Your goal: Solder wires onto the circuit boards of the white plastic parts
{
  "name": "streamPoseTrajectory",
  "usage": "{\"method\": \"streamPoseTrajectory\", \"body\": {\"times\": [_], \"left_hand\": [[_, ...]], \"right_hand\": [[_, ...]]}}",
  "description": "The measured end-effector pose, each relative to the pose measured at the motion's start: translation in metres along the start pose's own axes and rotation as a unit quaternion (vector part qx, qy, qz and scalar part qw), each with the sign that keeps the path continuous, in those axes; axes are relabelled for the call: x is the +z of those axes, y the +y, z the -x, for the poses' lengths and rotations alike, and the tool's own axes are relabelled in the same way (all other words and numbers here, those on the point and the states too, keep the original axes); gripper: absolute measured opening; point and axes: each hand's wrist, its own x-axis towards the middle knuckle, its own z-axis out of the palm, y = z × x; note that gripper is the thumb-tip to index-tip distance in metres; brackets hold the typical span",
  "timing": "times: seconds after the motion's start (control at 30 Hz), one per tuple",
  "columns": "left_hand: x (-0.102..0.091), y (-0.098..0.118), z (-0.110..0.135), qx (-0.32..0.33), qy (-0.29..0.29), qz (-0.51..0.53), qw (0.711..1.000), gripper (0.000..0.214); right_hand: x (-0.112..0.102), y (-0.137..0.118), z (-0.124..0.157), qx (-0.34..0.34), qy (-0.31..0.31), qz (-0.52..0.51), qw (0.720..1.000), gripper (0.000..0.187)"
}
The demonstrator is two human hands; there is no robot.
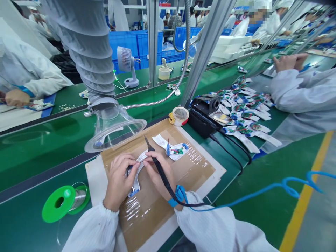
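Blue crates are lining the room at upper center, and a green surface is running across the frame. On a cardboard sheet at lower center, the left grip is pinching a white circuit strip, while the right grip is closing around a soldering iron.

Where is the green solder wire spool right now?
The solder wire spool sits, in the head view, on the green bench at lower left, left of the person's left hand.

Left hand and right hand close together, both curled in a firm grip, fingertips almost meeting. Left forearm and right forearm white-sleeved, angling inward from below, right wrist slightly bent.
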Motion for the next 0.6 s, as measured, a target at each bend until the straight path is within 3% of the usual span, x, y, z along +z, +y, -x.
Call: {"method": "streamPoseTrajectory", "body": {"times": [0.3,0.6], "left_hand": [[-0.01,0.003,-0.002,-0.023,-0.039,0.047,0.998,0.014],[-0.003,0.002,0.002,-0.055,-0.008,0.113,0.992,0.013]], "right_hand": [[0.001,-0.006,0.0,0.002,-0.003,-0.029,1.0,0.022],[0.006,-0.007,0.0,-0.007,0.006,-0.059,0.998,0.022]]}}
